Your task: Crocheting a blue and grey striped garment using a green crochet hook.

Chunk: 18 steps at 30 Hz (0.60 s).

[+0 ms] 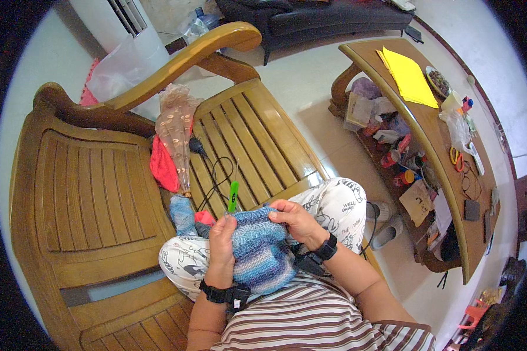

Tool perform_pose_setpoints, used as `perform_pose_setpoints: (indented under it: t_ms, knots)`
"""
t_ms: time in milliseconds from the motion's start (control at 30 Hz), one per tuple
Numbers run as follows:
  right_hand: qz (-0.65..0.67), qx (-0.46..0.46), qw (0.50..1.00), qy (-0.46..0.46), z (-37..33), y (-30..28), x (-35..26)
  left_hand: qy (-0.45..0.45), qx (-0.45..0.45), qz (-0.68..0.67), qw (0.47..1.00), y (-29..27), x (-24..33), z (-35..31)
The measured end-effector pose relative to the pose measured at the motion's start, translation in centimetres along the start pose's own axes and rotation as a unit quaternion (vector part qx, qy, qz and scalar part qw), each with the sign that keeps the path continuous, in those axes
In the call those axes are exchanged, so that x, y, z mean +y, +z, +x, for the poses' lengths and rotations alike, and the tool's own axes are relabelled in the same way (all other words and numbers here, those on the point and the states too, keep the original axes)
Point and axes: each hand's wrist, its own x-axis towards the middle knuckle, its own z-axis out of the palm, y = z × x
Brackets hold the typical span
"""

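Observation:
A knitted piece point(257, 248) in bands of blue, white and grey yarn is stretched between my two hands above my lap. My left hand point(221, 240) pinches its left upper edge, thumb up. My right hand point(297, 222) grips the upper right edge between thumb and fingers. Just above the left thumb stands a slim tool with a green handle point(233, 198) and a thin pointed shaft; whether the left fingers hold it or it rests on the bench, I cannot tell. Beside my left knee sits a bundle of blue yarn point(182, 215).
The slatted wooden bench point(246, 140) carries a black cable point(218, 181), a red cloth point(164, 164) and a folded brown umbrella point(178, 128). At the right, a wooden table point(373, 58) holds yellow sheets point(409, 79) and orange scissors point(455, 158). Slippers point(386, 233) lie on the floor.

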Motion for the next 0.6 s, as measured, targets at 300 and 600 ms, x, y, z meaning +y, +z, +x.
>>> perform_pose_setpoints:
  t_ms: [300,600]
  knots:
    - [0.017,0.003,1.000,0.000,0.32,-0.16,0.21,-0.003,0.021,0.011,1.000,-0.56,-0.39,0.38]
    - [0.011,-0.012,1.000,-0.007,0.43,-0.60,0.37,-0.005,0.019,0.009,1.000,0.23,0.23,-0.02]
